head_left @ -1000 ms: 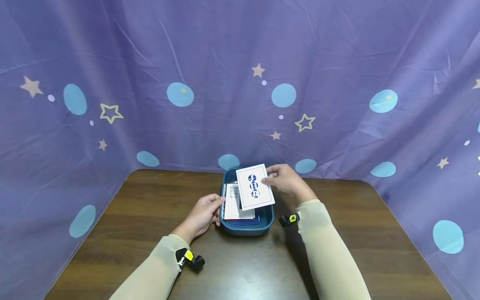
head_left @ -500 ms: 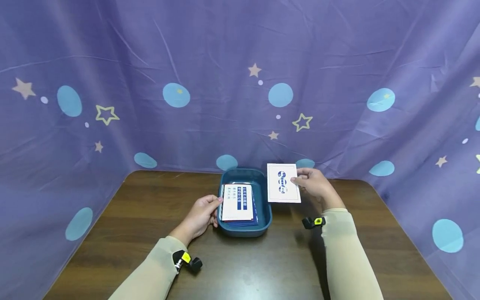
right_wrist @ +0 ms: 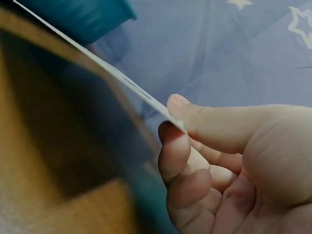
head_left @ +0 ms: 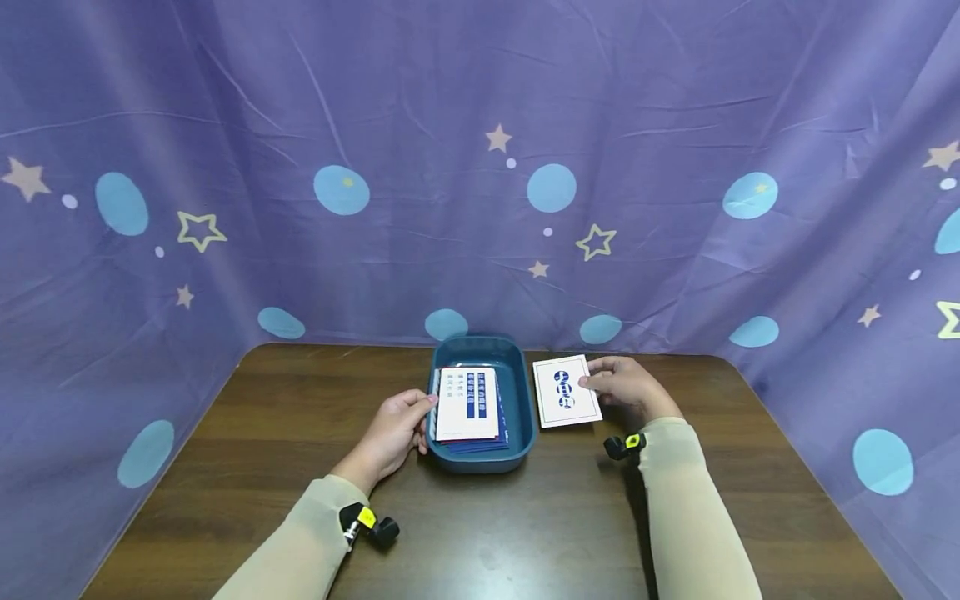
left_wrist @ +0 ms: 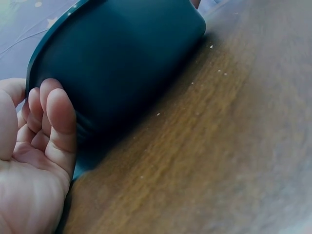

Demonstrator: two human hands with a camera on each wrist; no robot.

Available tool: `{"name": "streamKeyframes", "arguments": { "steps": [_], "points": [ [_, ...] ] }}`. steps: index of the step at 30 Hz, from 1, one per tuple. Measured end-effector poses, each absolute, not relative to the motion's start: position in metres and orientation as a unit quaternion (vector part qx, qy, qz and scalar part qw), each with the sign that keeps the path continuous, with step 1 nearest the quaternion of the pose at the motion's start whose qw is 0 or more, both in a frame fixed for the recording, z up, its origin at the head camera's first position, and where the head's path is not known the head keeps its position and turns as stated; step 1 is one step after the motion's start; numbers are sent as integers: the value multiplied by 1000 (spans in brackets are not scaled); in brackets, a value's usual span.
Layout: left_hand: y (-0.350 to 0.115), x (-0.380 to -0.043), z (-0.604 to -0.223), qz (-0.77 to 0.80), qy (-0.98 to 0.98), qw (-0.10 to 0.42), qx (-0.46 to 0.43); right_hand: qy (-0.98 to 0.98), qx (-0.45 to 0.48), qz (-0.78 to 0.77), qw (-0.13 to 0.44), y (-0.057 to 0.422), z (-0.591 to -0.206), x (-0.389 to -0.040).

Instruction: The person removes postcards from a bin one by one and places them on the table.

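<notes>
My right hand pinches a white card by its right edge, thumb on top and fingers beneath. Blue printing runs down the middle of the card inside a thin border. In the right wrist view the card is seen nearly edge-on, tilted over the table. My left hand grips the left side of a dark teal plastic basin, thumb over the rim and fingers against the outer wall. Inside the basin lies a stack of cards, a white one with blue lettering uppermost and blue and red edges below it.
A brown wooden table carries the basin near its back edge. Behind it hangs a purple curtain with stars and blue ovals. Each wrist wears a small black camera.
My right hand has carried the card from above the basin out to the right, then lowered it towards the table. The stack in the basin is uncovered. My left hand keeps its grip on the basin.
</notes>
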State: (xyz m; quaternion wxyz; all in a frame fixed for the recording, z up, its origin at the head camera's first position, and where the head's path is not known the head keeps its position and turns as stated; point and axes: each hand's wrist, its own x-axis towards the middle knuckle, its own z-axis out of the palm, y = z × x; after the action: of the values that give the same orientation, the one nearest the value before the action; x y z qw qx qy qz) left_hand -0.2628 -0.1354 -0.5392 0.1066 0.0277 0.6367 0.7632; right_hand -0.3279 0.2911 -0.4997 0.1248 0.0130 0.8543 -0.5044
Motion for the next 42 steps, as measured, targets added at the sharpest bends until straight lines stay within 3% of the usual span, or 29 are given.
{"name": "streamKeyframes", "arguments": {
  "steps": [10,24,42],
  "points": [
    [-131,-264,-539,756,649,76,17,891,44,-445,78,278,-517,-332],
    [-141,-274,-547,722,675,133,69,926,42,-369,73,274,-518,-326],
    [-145,-279,-539,726,678,101,63,937,24,-347,43,271,-512,-337]
  ]
}}
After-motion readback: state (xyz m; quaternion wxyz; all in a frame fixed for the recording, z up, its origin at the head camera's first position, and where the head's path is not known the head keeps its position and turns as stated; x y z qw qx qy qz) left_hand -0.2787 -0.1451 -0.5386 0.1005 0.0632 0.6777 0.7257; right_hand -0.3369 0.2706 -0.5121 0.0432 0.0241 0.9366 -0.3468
